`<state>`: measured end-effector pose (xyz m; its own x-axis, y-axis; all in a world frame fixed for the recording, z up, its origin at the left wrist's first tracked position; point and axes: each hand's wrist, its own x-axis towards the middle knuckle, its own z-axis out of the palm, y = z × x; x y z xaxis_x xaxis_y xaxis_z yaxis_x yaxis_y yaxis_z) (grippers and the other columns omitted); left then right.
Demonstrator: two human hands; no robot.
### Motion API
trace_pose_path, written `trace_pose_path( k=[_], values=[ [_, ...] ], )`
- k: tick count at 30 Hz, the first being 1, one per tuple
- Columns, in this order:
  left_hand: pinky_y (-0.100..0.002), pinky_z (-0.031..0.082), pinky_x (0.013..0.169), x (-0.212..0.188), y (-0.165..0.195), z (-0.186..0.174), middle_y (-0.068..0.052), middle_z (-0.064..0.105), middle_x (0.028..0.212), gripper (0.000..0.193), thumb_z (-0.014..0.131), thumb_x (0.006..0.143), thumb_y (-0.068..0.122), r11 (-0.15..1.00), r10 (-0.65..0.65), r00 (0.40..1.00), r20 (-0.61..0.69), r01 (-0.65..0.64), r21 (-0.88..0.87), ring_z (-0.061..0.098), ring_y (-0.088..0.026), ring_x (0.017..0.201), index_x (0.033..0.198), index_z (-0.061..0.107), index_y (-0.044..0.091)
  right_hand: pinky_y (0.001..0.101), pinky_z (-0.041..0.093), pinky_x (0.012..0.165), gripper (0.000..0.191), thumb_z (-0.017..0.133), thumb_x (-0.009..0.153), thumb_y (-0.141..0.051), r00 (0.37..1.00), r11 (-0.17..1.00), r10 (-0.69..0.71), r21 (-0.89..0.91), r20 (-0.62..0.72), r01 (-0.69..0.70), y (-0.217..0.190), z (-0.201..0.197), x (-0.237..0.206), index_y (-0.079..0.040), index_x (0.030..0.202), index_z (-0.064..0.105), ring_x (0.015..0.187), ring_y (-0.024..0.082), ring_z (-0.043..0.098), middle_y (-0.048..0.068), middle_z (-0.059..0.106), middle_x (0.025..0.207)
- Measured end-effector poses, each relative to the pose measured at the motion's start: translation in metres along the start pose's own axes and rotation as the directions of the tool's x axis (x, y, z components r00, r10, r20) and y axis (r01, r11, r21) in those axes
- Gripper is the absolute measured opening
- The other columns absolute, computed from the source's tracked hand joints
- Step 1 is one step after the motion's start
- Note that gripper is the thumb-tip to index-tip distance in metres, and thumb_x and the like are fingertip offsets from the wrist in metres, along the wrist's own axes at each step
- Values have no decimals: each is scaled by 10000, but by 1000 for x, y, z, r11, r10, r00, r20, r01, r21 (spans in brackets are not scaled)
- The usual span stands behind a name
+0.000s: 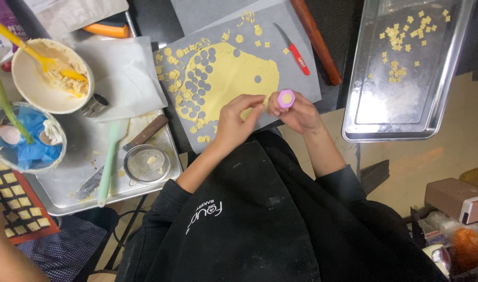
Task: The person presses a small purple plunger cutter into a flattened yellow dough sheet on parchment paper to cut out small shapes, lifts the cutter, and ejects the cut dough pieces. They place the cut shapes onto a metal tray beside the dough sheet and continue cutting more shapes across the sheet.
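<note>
Cutter (pixel 286 98), small, round, lilac, sits at frame centre, open end turned up toward the camera with a disc of yellow dough lodged inside it. Right hand (pixel 297 112) has its fingers closed around the cutter's barrel; that grip keeps the filled mouth facing up and reachable. Left hand (pixel 238 122) is half curled, fingertips brought in beside the cutter's rim, holding nothing that can be seen; whether a fingertip touches the dough disc cannot be told.

Rolled dough sheet (pixel 233 78) lies just above the hands on a grey baking paper (pixel 301 83), riddled with round holes on its left side, with scraps and small flower shapes along the upper edge. A red-handled knife (pixel 296 52) and a wooden rolling pin (pixel 316 40) lie on the paper's upper right, within arm's reach.

Metal tray (pixel 364 109) at upper right carries a scatter of small cut pieces, set apart from the dough sheet.

Second tray (pixel 82 151) at left holds a bowl of batter with a yellow spatula (pixel 51 75), a blue-lined bowl with eggshells (pixel 25 138), a pale green scraper (pixel 109 162), a brown-handled knife (pixel 145 133) and a small round sieve-like dish (pixel 146 163).

Cut off: another person's arm at lower left, a chequered tray beside it, and objects at lower right too blurred to identify.
</note>
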<state>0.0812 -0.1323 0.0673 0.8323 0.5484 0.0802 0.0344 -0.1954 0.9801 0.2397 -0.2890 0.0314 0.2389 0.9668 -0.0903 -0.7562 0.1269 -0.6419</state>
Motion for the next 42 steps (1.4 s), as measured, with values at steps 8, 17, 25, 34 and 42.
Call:
trace_pose_path(
  k=[8, 17, 25, 34, 42],
  values=[
    [-339, 565, 836, 32, 90, 11, -38, 681, 1124, 340, 808, 857, 173, 937, 313, 946, 88, -323, 135, 679, -241, 977, 1183, 727, 116, 354, 477, 952, 293, 481, 1069, -115, 999, 996, -34, -83, 0, 34, -23, -2, -27, 59, 1272, 602, 1062, 217, 587, 126, 633, 1155],
    [-315, 586, 826, 40, 101, 21, -50, 706, 1132, 192, 790, 878, 103, 920, 354, 931, 93, -364, 143, 721, -235, 964, 1062, 738, 112, 289, 471, 949, 307, 485, 1060, -122, 997, 978, -28, -210, -75, 12, -38, -10, -38, 51, 1300, 564, 1058, 134, 584, 75, 633, 1153],
    [-311, 615, 885, 48, 95, 41, -113, 720, 1095, 151, 782, 894, 58, 992, -17, 1000, 19, 20, -126, 744, -190, 973, 1023, 723, 6, 248, 422, 788, 284, 483, 1122, -223, 998, 817, -30, -577, -52, -5, -71, 13, -17, 25, 1106, 621, 876, 75, 491, -25, 554, 945],
    [-295, 620, 916, 54, 75, 64, -102, 684, 1140, 118, 716, 935, -3, 895, -232, 973, 19, 221, -387, 731, -173, 996, 1041, 711, -55, 307, 447, 740, 331, 501, 1103, -236, 971, 351, -238, -930, 20, 105, -108, 41, 0, 38, 923, 542, 788, 202, 523, 88, 519, 831],
    [-264, 585, 858, 59, 45, 84, -89, 596, 1190, 110, 740, 939, 2, 823, -236, 969, 72, 239, -515, 661, -124, 1005, 1025, 716, -62, 372, 420, 721, 306, 519, 1082, -193, 925, 180, -361, -965, 115, 190, -123, 40, -5, 19, 861, 514, 767, 277, 487, 116, 476, 804]
  ],
)
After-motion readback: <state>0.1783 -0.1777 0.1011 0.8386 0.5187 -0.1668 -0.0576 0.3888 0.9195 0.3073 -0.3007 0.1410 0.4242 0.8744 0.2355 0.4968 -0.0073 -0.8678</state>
